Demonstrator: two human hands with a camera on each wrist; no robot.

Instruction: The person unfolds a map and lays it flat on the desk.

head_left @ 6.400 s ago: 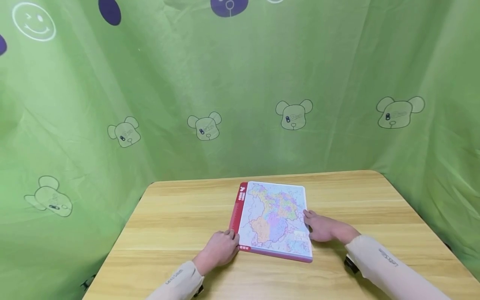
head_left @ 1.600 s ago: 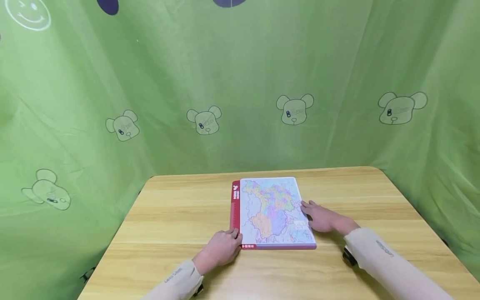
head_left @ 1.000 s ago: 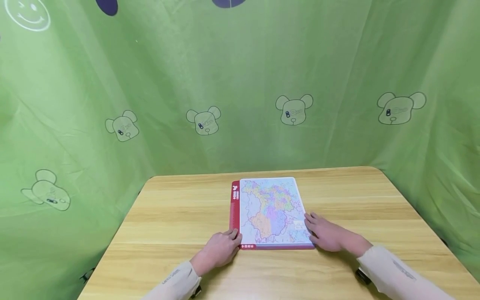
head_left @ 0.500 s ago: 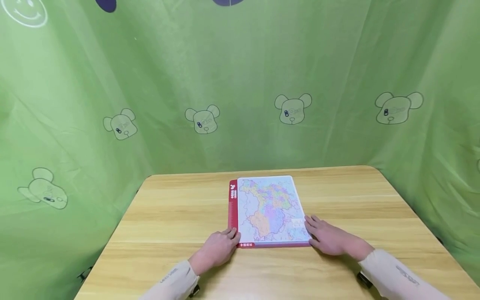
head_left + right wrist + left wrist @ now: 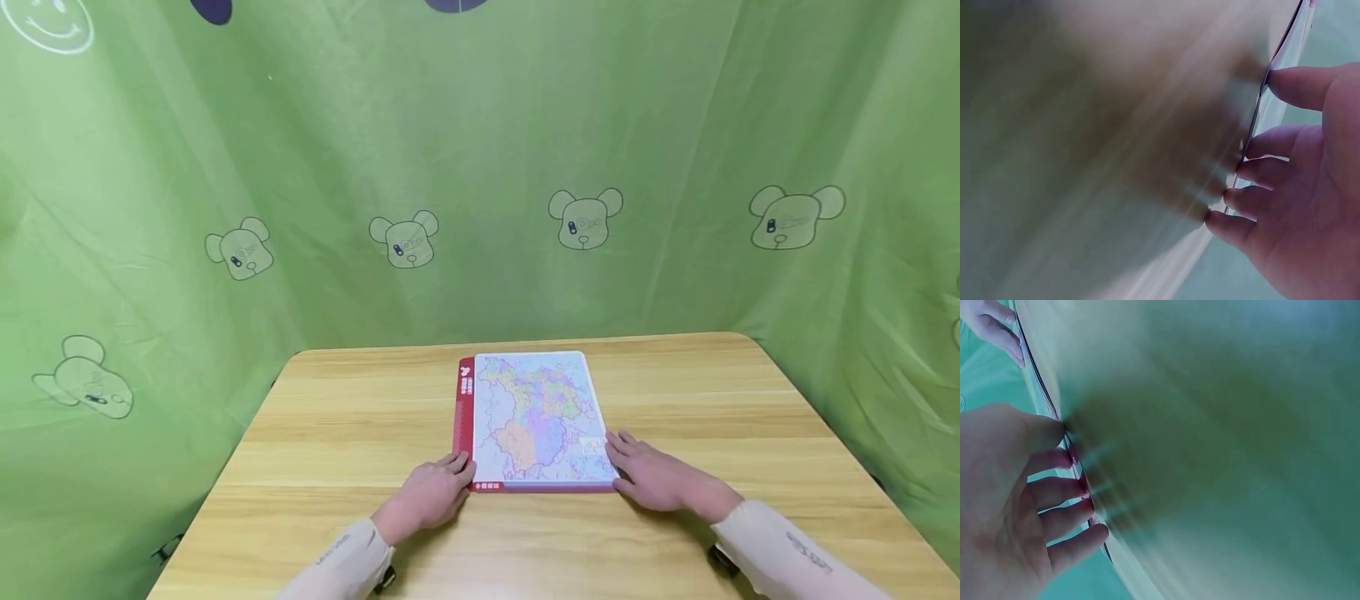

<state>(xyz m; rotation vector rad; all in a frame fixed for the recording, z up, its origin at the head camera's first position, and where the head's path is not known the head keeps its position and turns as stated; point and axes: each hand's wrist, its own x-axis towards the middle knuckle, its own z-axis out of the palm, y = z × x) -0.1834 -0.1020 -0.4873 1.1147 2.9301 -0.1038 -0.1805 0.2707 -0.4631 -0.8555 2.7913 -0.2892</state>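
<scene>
A map board (image 5: 543, 417) with coloured regions lies flat on the wooden table, on top of at least one more board. A red border strip (image 5: 466, 417) shows along its left side. At the near left corner, the fingertips of my left hand (image 5: 431, 493) touch the edge, the thumb at the front side. My right hand (image 5: 660, 477) rests against the right edge near the front corner, fingers extended. Both wrist views show the left hand (image 5: 1010, 494) and right hand (image 5: 1310, 187) with spread fingers, tips against the thin board edges.
The wooden table (image 5: 315, 450) extends on both sides of the boards. Behind it hangs a green curtain (image 5: 487, 283) printed with bear faces, which also runs down the left and right sides.
The boards have turned from slanted to nearly square with the table and shifted slightly left. My right hand has slid along the right edge toward the near corner; the left stays at its corner.
</scene>
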